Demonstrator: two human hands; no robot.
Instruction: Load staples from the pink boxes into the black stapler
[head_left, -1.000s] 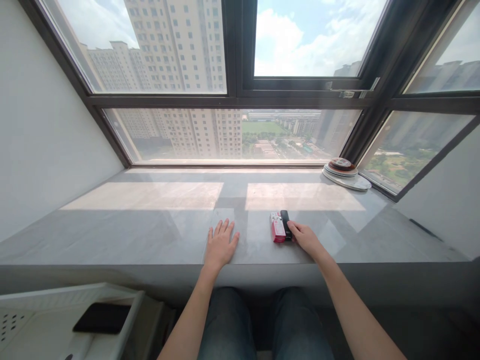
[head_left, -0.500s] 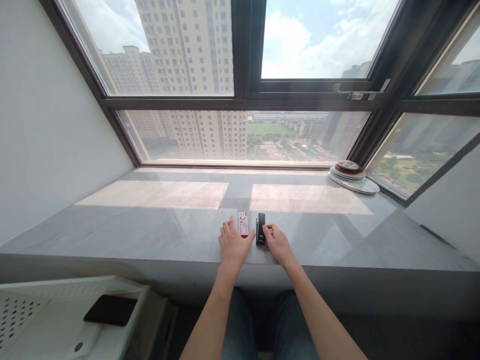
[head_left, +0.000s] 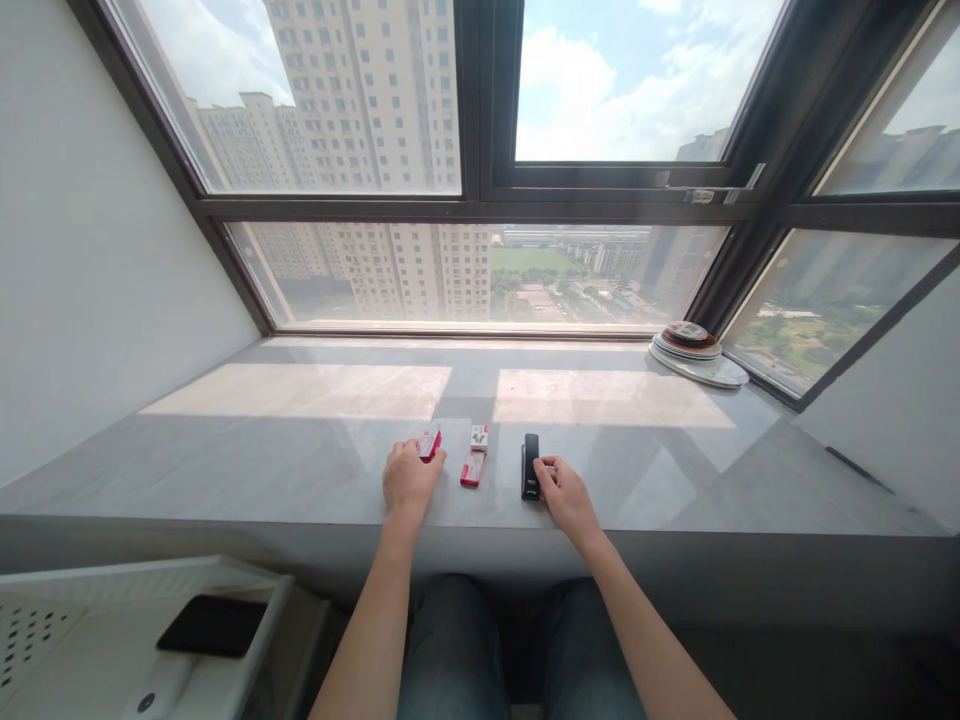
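Observation:
My left hand point(head_left: 410, 478) is closed around a small red-and-white box point(head_left: 429, 445), whose upper end shows past the fingers. To its right, a white-topped box point(head_left: 479, 437) and a red-and-white box point(head_left: 472, 468) lie end to end on the sill, the nearer one slightly slanted. A black stapler point(head_left: 530, 468) points away from me, further right. Thumb and fingers of my right hand point(head_left: 562, 492) pinch its right side near the closer end.
The grey stone windowsill point(head_left: 300, 480) runs below dark-framed windows. Stacked round plates point(head_left: 697, 358) sit in the far right corner. Below the sill at left, a white plastic bin point(head_left: 82, 590) has a dark phone-like slab point(head_left: 214, 625) on it.
My left hand has moved left, carrying a red-and-white box away from the others. Two boxes now show between the hands. The stapler and my right hand have shifted slightly right in view.

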